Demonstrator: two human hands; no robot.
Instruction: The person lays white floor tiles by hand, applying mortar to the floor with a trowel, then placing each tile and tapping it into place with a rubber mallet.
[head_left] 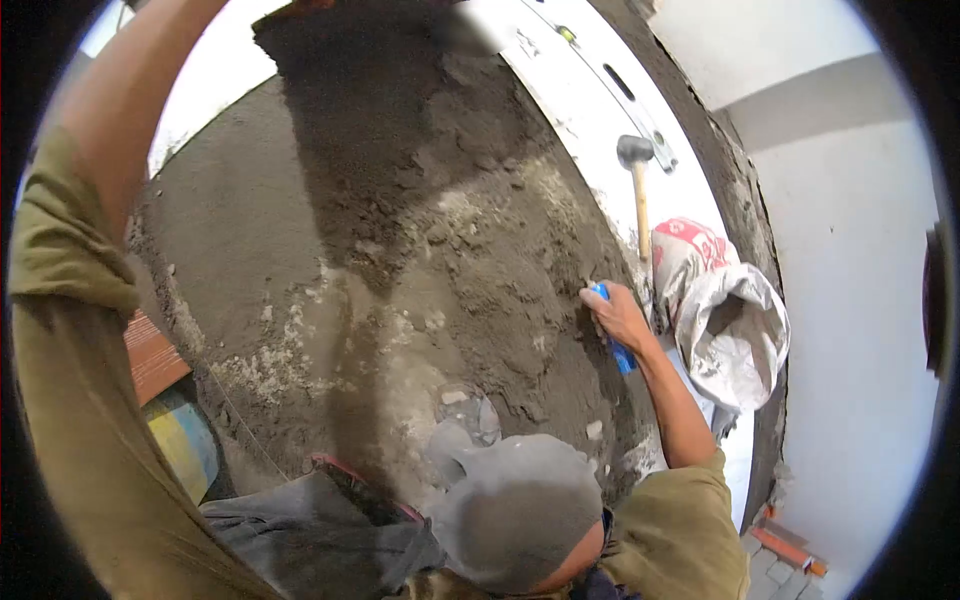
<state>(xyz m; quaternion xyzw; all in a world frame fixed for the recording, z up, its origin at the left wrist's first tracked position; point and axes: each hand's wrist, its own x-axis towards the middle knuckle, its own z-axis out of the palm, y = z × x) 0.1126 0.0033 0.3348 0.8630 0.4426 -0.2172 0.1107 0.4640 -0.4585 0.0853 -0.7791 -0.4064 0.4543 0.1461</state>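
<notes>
My right hand (618, 318) is closed around a blue handle (622, 356) at the right side of the mortar bed (500, 290). The working end of this blue-handled tool cannot be made out. My left arm (140, 110) reaches up past the top edge of the view, so the left hand is out of sight. Damp grey mortar lies loose and lumpy beside the right hand, and smoother towards the left.
Along the right, white tiles (590, 150) carry a rubber mallet (638, 190) and a spirit level (640, 115). An open white sack (735, 335) stands beside my right forearm. A rounded, cement-grey shape (520, 500) fills the bottom centre. A white wall (850, 250) bounds the right.
</notes>
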